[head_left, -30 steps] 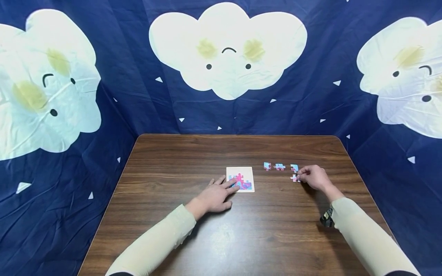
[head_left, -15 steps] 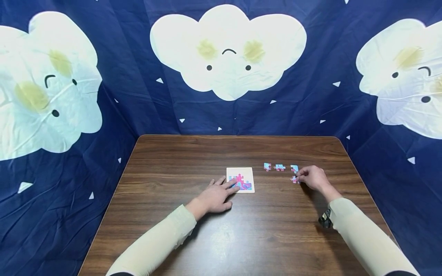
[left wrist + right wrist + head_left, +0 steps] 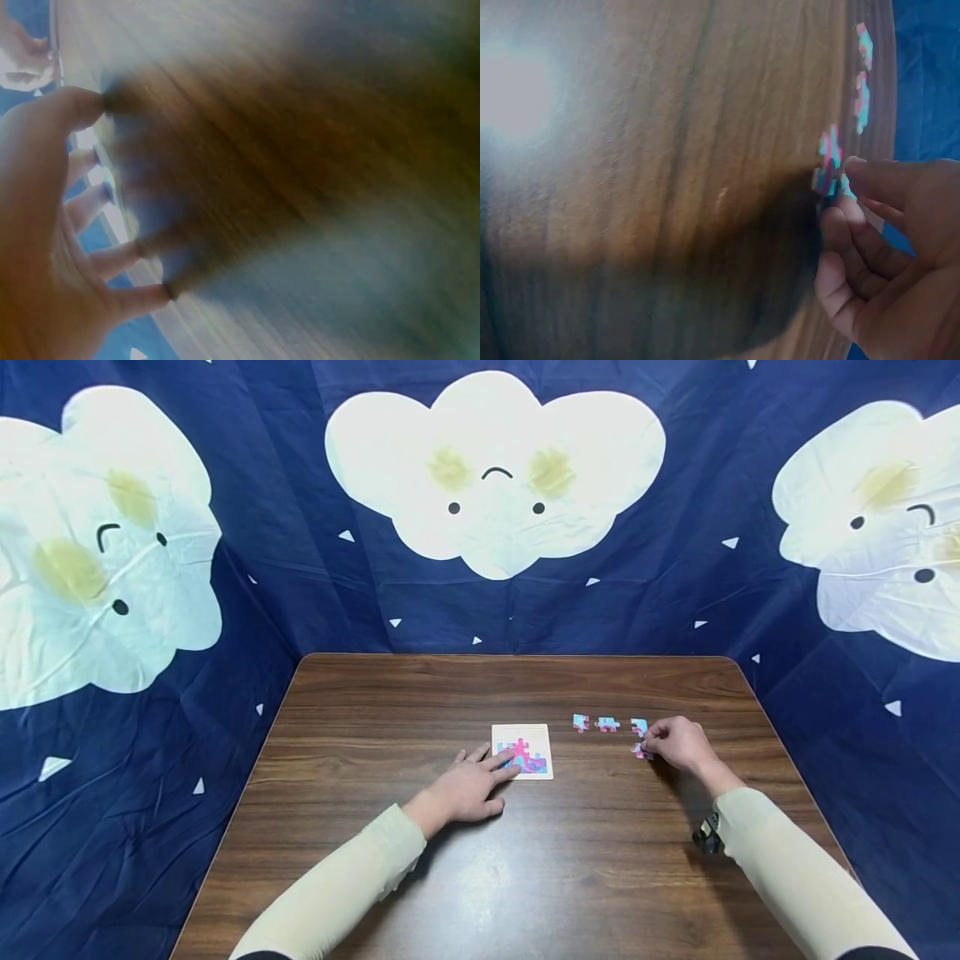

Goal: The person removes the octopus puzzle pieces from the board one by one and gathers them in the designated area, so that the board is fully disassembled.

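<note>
My left hand [image 3: 468, 787] lies with fingers spread, its fingertips over the left part of a small square jigsaw board [image 3: 537, 735]. Joined pink, blue and purple pieces [image 3: 534, 767] fill the board's lower part, some hidden under those fingers. At the right, my right hand [image 3: 681, 745] pinches a pink and blue puzzle piece [image 3: 639, 750] low at the table between thumb and index finger. In the right wrist view that piece [image 3: 829, 161] stands out past the fingertips. The left wrist view shows the left hand [image 3: 45, 247] against the table, its board mostly out of sight.
Loose puzzle pieces lie in a row behind the right hand: a left one [image 3: 581, 722], a middle one [image 3: 607, 724] and a right one [image 3: 638, 726]. The brown wooden table [image 3: 450, 685] meets a dark blue cloth [image 3: 510, 618] with cloud prints at its far edge.
My right hand's fingertips have shifted slightly left over the puzzle piece, which has turned a little. The left hand has stayed put on the board.
</note>
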`<control>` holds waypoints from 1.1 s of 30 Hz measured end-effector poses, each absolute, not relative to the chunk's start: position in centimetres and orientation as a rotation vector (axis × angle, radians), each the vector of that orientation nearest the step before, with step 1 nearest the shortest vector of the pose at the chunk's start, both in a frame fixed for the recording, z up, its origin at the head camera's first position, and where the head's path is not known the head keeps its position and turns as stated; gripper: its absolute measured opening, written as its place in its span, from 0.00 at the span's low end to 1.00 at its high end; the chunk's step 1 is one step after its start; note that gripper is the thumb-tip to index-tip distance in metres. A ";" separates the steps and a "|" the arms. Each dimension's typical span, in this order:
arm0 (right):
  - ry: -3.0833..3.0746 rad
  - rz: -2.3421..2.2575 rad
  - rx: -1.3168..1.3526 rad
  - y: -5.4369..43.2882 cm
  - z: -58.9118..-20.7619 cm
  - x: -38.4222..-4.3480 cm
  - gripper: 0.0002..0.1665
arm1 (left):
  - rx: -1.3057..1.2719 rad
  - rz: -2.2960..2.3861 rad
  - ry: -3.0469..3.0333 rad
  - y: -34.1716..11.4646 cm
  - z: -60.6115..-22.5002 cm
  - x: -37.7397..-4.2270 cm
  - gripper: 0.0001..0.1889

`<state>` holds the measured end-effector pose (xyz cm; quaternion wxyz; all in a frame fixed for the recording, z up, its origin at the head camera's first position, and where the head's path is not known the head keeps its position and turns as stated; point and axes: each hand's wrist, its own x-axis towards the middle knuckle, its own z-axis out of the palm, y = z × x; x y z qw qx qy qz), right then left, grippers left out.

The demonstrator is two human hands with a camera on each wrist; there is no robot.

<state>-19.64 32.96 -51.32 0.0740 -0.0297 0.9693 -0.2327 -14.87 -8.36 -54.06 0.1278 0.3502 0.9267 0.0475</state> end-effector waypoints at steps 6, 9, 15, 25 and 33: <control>2.882 -0.752 -0.151 30.8 -50.4 -20.3 0.06 | 1.029 0.136 2.703 -8.5 -53.8 -15.0 0.35; 2.862 -0.785 -0.223 29.3 -50.3 -20.4 0.05 | 1.037 0.133 2.709 -8.4 -53.9 -15.0 0.34; 2.818 -0.812 -0.437 25.3 -50.2 -20.7 0.03 | 1.055 0.135 2.725 -8.4 -53.9 -15.2 0.34; 2.687 -0.853 -0.711 18.5 -50.4 -21.6 0.09 | 1.068 0.149 2.721 -9.0 -53.8 -15.5 0.35; 2.696 -0.713 -0.747 15.3 -51.5 -22.3 0.14 | 1.132 0.128 2.756 -9.1 -54.0 -15.4 0.34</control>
